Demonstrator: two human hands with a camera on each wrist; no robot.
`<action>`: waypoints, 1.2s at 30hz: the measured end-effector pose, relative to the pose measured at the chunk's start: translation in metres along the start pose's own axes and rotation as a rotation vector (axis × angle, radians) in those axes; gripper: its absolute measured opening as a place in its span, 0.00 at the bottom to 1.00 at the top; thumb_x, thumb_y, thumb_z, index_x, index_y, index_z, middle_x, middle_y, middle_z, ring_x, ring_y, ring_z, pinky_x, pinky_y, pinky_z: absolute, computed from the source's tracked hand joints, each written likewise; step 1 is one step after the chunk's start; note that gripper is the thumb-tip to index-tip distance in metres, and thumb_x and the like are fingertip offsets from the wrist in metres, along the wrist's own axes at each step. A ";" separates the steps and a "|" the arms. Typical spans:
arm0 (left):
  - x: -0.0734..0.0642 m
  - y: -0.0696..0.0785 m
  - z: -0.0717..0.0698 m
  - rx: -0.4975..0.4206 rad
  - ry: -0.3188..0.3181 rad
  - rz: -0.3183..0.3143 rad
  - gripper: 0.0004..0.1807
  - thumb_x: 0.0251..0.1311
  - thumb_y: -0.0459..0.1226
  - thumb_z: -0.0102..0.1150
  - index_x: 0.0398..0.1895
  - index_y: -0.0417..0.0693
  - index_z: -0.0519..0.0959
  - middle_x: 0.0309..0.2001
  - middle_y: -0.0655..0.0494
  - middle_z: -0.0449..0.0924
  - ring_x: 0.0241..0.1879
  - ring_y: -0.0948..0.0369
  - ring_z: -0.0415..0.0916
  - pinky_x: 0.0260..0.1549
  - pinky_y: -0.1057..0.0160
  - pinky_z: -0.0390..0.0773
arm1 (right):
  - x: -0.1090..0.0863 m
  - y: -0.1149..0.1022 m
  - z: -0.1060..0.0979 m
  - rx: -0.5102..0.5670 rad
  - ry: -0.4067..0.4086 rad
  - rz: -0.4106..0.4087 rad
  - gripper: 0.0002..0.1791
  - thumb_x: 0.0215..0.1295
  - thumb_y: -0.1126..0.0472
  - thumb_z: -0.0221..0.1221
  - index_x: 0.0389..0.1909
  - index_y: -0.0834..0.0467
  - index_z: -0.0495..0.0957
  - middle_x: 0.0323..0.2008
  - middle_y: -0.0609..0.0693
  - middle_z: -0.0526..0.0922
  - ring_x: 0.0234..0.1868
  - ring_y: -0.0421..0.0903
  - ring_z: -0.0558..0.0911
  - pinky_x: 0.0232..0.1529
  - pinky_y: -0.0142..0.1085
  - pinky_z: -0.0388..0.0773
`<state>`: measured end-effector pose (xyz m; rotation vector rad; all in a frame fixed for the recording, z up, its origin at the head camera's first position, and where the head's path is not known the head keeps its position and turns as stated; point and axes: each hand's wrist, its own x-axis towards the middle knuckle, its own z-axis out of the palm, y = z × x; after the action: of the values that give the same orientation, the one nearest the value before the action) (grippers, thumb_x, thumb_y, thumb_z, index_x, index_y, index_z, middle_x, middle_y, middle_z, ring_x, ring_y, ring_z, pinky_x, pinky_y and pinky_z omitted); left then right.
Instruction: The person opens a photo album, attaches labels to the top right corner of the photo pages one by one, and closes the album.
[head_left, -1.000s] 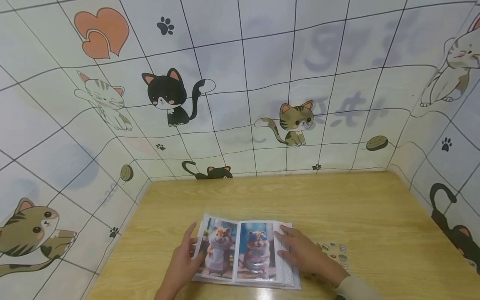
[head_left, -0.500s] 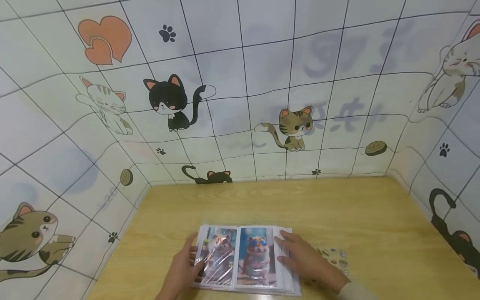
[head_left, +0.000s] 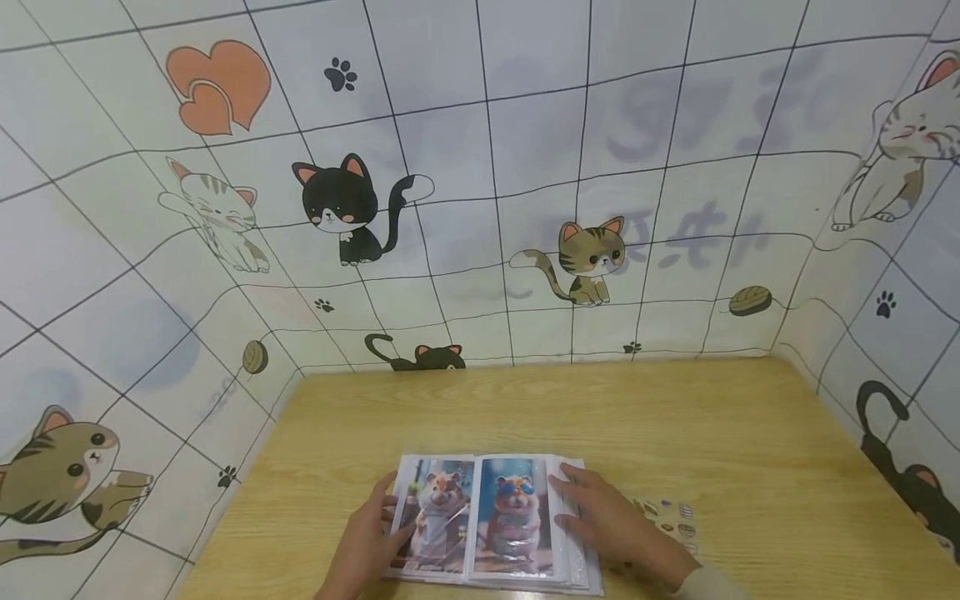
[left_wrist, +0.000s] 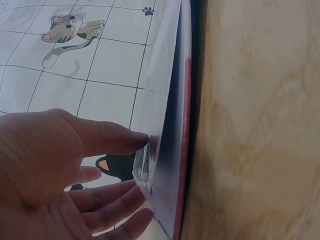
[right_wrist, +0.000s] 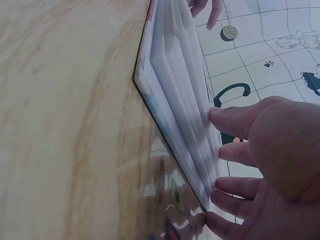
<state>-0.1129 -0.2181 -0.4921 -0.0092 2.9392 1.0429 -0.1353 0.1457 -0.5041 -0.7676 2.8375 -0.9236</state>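
A photo album (head_left: 471, 517) lies spread on the table, a hamster picture in a clear sleeve on each side. The left page's hamster (head_left: 441, 510) wears an apron and the right one (head_left: 514, 518) wears blue sunglasses. My left hand (head_left: 363, 533) is at the album's left edge. In the left wrist view its thumb (left_wrist: 135, 142) touches the clear sleeve (left_wrist: 159, 115), which stands slightly off the cover below. My right hand (head_left: 607, 517) rests on the right-hand margin with fingers (right_wrist: 232, 120) extended against the stacked pages (right_wrist: 180, 75).
A sheet of small stickers (head_left: 667, 521) lies on the wooden table (head_left: 540, 408) right of the album, partly behind the right forearm. Walls with cat drawings (head_left: 435, 250) enclose the table at the back and both sides.
The left page, raised at its top edge a second ago, now lies flatter. The left hand has shifted slightly with it. The right hand stays on the right margin. The head view has tilted up.
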 end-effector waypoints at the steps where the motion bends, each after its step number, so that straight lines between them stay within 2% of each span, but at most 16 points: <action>1: 0.000 0.000 0.000 0.004 0.002 -0.005 0.44 0.51 0.32 0.73 0.71 0.42 0.61 0.49 0.43 0.81 0.42 0.54 0.80 0.36 0.54 0.81 | 0.000 0.000 0.000 0.002 0.002 0.001 0.31 0.66 0.51 0.62 0.67 0.60 0.71 0.69 0.66 0.67 0.67 0.68 0.68 0.62 0.63 0.66; 7: 0.000 0.003 0.001 0.021 0.026 0.000 0.39 0.55 0.36 0.71 0.70 0.40 0.65 0.52 0.39 0.80 0.47 0.47 0.80 0.43 0.46 0.81 | 0.000 0.002 0.000 0.009 -0.003 0.010 0.32 0.66 0.51 0.62 0.68 0.59 0.71 0.69 0.66 0.66 0.67 0.68 0.67 0.63 0.63 0.66; 11: 0.000 0.009 0.004 0.019 0.057 0.070 0.31 0.60 0.37 0.67 0.66 0.38 0.70 0.58 0.36 0.77 0.56 0.42 0.76 0.53 0.42 0.76 | -0.002 0.003 -0.004 0.064 -0.031 0.040 0.33 0.67 0.51 0.62 0.70 0.58 0.69 0.71 0.64 0.63 0.70 0.68 0.64 0.65 0.63 0.63; 15: 0.000 0.019 0.008 0.011 0.073 0.209 0.26 0.61 0.34 0.64 0.62 0.36 0.73 0.58 0.38 0.76 0.60 0.40 0.72 0.57 0.40 0.72 | -0.005 0.006 -0.014 0.089 -0.024 0.011 0.32 0.68 0.51 0.61 0.70 0.60 0.68 0.70 0.65 0.65 0.69 0.67 0.65 0.64 0.63 0.63; 17: 0.001 0.024 0.011 -0.008 0.070 0.305 0.24 0.61 0.32 0.64 0.60 0.36 0.74 0.51 0.42 0.80 0.49 0.45 0.78 0.48 0.47 0.80 | -0.008 0.010 -0.020 0.091 -0.010 -0.025 0.32 0.68 0.52 0.61 0.68 0.62 0.69 0.68 0.65 0.68 0.67 0.67 0.68 0.63 0.63 0.66; 20: 0.002 0.030 0.018 0.008 0.106 0.463 0.22 0.58 0.29 0.65 0.57 0.37 0.76 0.48 0.46 0.81 0.44 0.50 0.79 0.42 0.52 0.81 | -0.013 0.017 -0.030 0.095 -0.001 -0.061 0.30 0.68 0.53 0.61 0.66 0.64 0.71 0.64 0.65 0.73 0.64 0.65 0.72 0.60 0.61 0.70; 22: 0.001 0.033 0.022 0.021 0.123 0.529 0.22 0.58 0.30 0.67 0.56 0.38 0.77 0.48 0.46 0.82 0.44 0.51 0.79 0.41 0.53 0.81 | -0.017 0.023 -0.036 0.097 -0.001 -0.074 0.28 0.68 0.55 0.61 0.65 0.64 0.72 0.62 0.63 0.76 0.62 0.64 0.74 0.58 0.59 0.72; 23: 0.001 0.035 0.024 0.030 0.130 0.547 0.21 0.58 0.31 0.67 0.56 0.39 0.77 0.52 0.46 0.81 0.50 0.51 0.78 0.46 0.50 0.80 | -0.019 0.026 -0.038 0.099 -0.005 -0.074 0.27 0.68 0.56 0.62 0.64 0.65 0.72 0.61 0.62 0.76 0.61 0.63 0.75 0.58 0.58 0.73; 24: 0.000 0.036 0.025 0.046 0.134 0.557 0.22 0.58 0.31 0.67 0.57 0.40 0.77 0.55 0.45 0.80 0.55 0.50 0.76 0.50 0.47 0.78 | -0.021 0.029 -0.041 0.095 -0.009 -0.073 0.27 0.68 0.57 0.62 0.64 0.65 0.73 0.61 0.61 0.77 0.61 0.62 0.76 0.57 0.57 0.74; 27: -0.002 0.043 0.028 0.047 0.090 0.555 0.23 0.61 0.34 0.65 0.59 0.41 0.76 0.59 0.43 0.77 0.59 0.48 0.74 0.53 0.44 0.77 | -0.027 0.036 -0.047 0.096 -0.011 -0.060 0.26 0.67 0.57 0.62 0.62 0.64 0.74 0.60 0.59 0.79 0.59 0.61 0.77 0.56 0.54 0.76; 36: 0.004 0.066 0.035 0.071 0.001 0.606 0.24 0.65 0.38 0.61 0.63 0.42 0.74 0.62 0.41 0.74 0.61 0.48 0.73 0.55 0.44 0.76 | -0.044 0.052 -0.061 0.113 -0.051 0.033 0.29 0.66 0.50 0.63 0.63 0.60 0.74 0.61 0.56 0.78 0.61 0.62 0.75 0.56 0.55 0.75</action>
<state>-0.1167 -0.1450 -0.4775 0.9292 3.0377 0.9649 -0.1321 0.2361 -0.4880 -0.7181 2.7189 -1.0339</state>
